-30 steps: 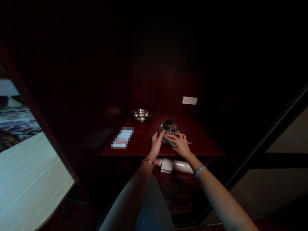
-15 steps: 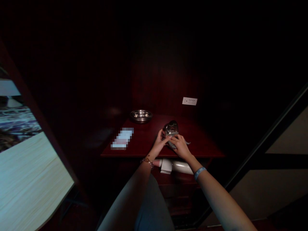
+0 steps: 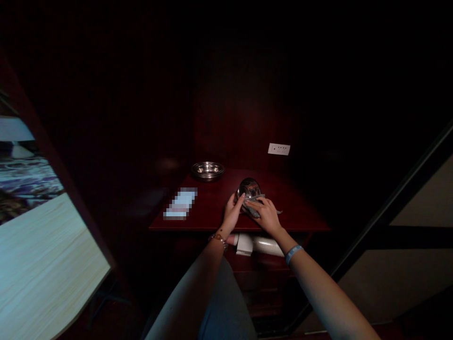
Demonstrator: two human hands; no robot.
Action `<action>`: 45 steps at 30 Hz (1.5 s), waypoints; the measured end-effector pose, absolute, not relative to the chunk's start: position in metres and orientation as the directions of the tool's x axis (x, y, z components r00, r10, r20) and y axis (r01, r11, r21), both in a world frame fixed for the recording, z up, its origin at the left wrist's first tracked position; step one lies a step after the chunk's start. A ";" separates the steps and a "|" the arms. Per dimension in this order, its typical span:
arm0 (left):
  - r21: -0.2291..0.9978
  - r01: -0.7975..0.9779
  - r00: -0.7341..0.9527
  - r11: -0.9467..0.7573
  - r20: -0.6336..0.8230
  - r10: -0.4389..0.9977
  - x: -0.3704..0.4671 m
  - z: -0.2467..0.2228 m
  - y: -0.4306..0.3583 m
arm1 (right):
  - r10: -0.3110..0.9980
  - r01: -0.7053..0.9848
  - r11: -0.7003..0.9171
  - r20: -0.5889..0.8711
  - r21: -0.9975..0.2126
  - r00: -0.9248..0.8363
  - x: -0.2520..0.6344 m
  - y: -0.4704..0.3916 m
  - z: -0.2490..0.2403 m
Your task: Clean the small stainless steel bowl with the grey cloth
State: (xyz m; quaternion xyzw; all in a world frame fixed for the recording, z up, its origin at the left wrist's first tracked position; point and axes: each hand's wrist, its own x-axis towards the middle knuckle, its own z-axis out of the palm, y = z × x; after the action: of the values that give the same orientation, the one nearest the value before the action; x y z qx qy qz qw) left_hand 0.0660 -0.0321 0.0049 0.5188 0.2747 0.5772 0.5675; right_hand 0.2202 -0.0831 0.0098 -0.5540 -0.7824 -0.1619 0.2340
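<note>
— At the middle of the red-brown shelf, what do you record?

— One metal bowl, shiny, tilted between the two hands. Call it the clock's centre, twelve toward the back wall. Cannot tell whether its base touches the shelf.

— State of the hands?

— Left hand at seven o'clock, clamped on the bowl's near side, thumb lying along it. Right hand at five, fingers laid over a grey cloth against the bowl. Whether its thumb closes underneath: hidden, cannot tell. The two hands sit close together.

— Anything on the wrists?

— Bead bracelet on the left, blue band on the right.

— Surroundings?

— Metal dishes, seemingly nested, at ten o'clock on the shelf, well apart from the bowl. Pale pixelated item between eight and nine; identity unreadable. White wall socket between one and two. Below the shelf edge, between five and six, a pale cylinder lies on its side. Far off at eight, a light wood table.
</note>
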 end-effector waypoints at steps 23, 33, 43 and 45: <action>0.890 -0.349 0.208 -0.294 0.380 0.901 0.068 -0.001 -0.022 | 0.764 0.902 0.429 0.550 -0.043 -0.337 0.216 -0.086 0.010; 0.898 -0.358 0.179 -0.256 0.335 0.925 0.066 0.002 -0.024 | 0.779 0.881 0.473 0.480 -0.028 -0.403 0.214 -0.088 0.015; 0.904 -0.426 0.248 -0.037 0.156 0.956 0.065 0.005 -0.027 | 0.800 0.896 0.443 0.448 0.006 -0.399 0.211 -0.089 0.017; 0.906 -0.422 0.235 -0.039 0.151 0.960 0.065 0.006 -0.027 | 0.807 0.906 0.423 0.454 0.000 -0.377 0.211 -0.090 0.017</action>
State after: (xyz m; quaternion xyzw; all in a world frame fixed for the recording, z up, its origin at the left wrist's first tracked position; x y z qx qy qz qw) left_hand 0.0654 -0.0274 0.0057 0.4686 0.2873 0.5478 0.6308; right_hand 0.2111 -0.0898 0.0173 -0.5222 -0.8203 -0.1253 0.1970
